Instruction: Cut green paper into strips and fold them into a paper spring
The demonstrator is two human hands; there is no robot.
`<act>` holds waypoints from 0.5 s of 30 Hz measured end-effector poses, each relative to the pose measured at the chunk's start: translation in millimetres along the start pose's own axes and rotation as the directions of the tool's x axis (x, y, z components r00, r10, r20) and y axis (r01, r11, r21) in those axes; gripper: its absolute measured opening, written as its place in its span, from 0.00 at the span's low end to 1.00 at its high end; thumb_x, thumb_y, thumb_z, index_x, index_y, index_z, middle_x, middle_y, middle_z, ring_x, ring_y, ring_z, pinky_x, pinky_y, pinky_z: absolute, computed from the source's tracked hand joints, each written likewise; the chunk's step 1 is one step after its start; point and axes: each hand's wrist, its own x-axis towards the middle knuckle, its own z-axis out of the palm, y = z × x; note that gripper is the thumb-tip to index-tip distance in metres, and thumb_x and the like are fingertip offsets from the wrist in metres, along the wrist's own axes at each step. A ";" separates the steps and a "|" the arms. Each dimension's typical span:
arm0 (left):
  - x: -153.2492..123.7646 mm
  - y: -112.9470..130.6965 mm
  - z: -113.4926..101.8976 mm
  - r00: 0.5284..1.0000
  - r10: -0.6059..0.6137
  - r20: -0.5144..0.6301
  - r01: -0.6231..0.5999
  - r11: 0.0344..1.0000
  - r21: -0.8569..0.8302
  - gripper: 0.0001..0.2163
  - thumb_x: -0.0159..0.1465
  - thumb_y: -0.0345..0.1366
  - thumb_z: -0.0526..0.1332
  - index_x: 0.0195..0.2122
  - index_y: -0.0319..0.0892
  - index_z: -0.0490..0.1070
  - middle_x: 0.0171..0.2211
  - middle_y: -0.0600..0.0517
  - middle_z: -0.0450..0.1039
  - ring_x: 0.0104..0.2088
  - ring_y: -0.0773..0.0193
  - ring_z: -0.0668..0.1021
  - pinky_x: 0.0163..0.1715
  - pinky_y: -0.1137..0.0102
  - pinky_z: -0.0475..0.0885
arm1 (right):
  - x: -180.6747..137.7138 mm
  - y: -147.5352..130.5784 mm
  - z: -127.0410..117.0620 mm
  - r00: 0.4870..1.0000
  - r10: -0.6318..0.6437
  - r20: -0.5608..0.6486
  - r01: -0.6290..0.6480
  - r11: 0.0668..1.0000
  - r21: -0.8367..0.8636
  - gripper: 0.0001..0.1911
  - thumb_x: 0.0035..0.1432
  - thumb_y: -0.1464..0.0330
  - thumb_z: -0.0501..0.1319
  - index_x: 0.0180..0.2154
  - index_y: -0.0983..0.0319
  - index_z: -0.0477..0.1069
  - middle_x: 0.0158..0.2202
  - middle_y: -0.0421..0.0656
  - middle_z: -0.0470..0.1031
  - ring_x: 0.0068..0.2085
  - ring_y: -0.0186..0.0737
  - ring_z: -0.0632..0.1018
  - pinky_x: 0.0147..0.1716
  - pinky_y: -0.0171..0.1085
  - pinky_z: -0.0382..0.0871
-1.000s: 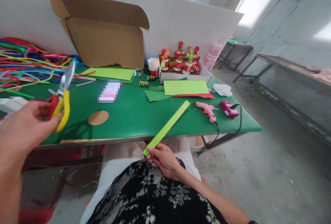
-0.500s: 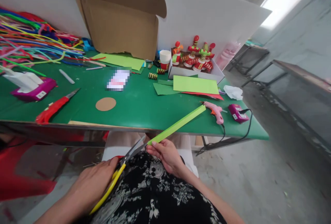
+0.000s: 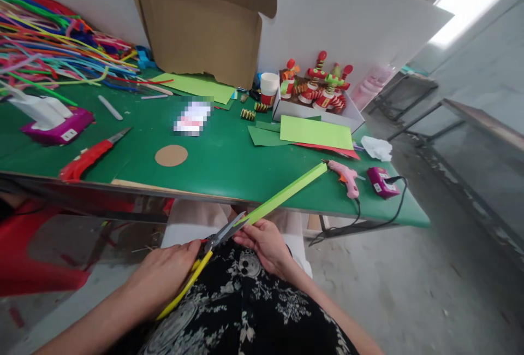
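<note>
My left hand (image 3: 164, 276) is closed round the yellow-handled scissors (image 3: 204, 262) just below the table's front edge, over my lap. The scissor blades are parted and meet the near end of a long light-green paper strip (image 3: 286, 194). My right hand (image 3: 266, 243) pinches that near end of the strip. The strip slants up and to the right over the green table (image 3: 221, 164), and its far end lies near a pink glue gun (image 3: 346, 177).
On the table lie a red utility knife (image 3: 90, 155), a brown cardboard disc (image 3: 171, 155), green and red paper sheets (image 3: 315, 132), a heap of coloured pipe cleaners (image 3: 49, 49), an open cardboard box (image 3: 200, 22) and a white tray of small figures (image 3: 317, 90). Bare floor lies to the right.
My left hand carried the scissors from up at the left down to my lap and brought the blades onto the strip's near end. The view swung left and down.
</note>
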 end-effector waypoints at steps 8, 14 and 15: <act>3.8 -6.3 9.1 0.998 0.025 -0.059 -0.026 0.999 -0.023 0.21 0.63 0.29 0.44 0.55 0.37 0.67 0.47 0.37 0.78 0.47 0.44 0.80 0.46 0.51 0.72 | 3.2 -0.5 -1.6 1.000 0.019 0.006 -0.019 0.999 -0.026 0.24 0.29 0.61 0.80 0.28 0.69 0.78 0.25 0.43 0.78 0.27 0.33 0.79 0.31 0.29 0.78; 6.3 -6.3 7.9 0.999 0.016 -0.043 -0.017 1.000 -0.015 0.21 0.63 0.30 0.45 0.54 0.39 0.67 0.46 0.38 0.78 0.47 0.44 0.80 0.45 0.52 0.71 | 2.3 -0.8 -1.0 1.000 0.025 -0.006 -0.025 0.999 -0.031 0.26 0.27 0.60 0.80 0.27 0.69 0.78 0.24 0.42 0.78 0.26 0.32 0.79 0.30 0.29 0.78; 5.9 -6.0 7.1 0.999 0.013 -0.036 -0.014 1.000 -0.008 0.21 0.63 0.30 0.45 0.54 0.38 0.67 0.46 0.38 0.78 0.47 0.45 0.80 0.46 0.52 0.71 | 2.2 -0.9 -1.0 1.000 0.026 -0.006 -0.026 0.999 -0.031 0.26 0.26 0.60 0.80 0.27 0.69 0.78 0.24 0.43 0.78 0.26 0.32 0.79 0.30 0.29 0.78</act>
